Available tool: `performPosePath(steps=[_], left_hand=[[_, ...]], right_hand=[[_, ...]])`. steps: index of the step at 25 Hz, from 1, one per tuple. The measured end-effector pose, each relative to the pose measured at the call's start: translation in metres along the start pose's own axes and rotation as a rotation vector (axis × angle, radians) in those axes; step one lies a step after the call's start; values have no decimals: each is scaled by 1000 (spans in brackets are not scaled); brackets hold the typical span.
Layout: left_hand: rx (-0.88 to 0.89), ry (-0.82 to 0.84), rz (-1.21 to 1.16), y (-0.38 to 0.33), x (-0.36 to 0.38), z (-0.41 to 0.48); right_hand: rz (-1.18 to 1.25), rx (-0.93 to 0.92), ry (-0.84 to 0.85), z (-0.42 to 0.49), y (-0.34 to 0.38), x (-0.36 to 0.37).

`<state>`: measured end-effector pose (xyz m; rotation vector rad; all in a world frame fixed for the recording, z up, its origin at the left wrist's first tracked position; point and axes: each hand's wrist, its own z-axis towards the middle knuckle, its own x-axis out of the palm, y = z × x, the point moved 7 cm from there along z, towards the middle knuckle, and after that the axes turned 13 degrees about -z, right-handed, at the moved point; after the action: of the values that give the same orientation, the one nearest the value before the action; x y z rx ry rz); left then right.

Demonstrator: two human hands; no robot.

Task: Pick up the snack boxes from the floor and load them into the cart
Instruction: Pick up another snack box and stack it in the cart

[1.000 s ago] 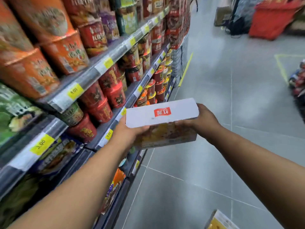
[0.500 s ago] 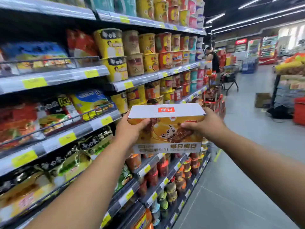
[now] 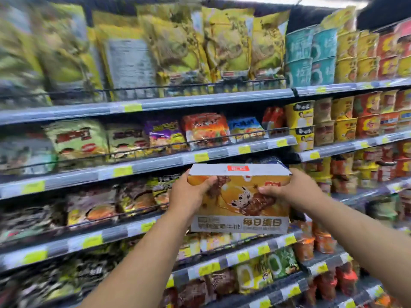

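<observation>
I hold one snack box at chest height in front of the store shelves. It has a white top with a red label and an orange front showing a chocolate bar. My left hand grips its left end, thumb on the front face. My right hand grips its right end the same way. The box is level and upright. No cart and no floor are in view.
Store shelving fills the whole view, close ahead. Bagged noodles sit behind wire rails on the left and middle. Stacked cup noodles fill the right. Yellow price tags run along the shelf edges.
My view has swung left and up, from the aisle floor to facing the shelves head-on. The box stays in both hands and has risen with them.
</observation>
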<state>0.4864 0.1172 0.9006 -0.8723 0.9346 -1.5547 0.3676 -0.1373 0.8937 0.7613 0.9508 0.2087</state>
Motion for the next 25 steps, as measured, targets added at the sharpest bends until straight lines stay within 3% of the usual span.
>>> performPosePath(steps=[4,9,12,14,16,25], left_hand=[[31,-121,106,-34,-159,-28],[48,-380,329,-82,-371,-90],[12,-467,431,-95,-457,-115],[19,-617,442,-106,-545,-146],[3,-654,466,-109,-572,-159],[-15,-1225,547,-149,-770,-330]], right_hand=[[45,-125,65,-37,122,86],[157,-263,271,-111,277,216],[227,-317,345,-151,341,265],[230,-418,426,-180,412,326],[290,-440,443,-194,433,341],[450,-852,859,-364,648,507]])
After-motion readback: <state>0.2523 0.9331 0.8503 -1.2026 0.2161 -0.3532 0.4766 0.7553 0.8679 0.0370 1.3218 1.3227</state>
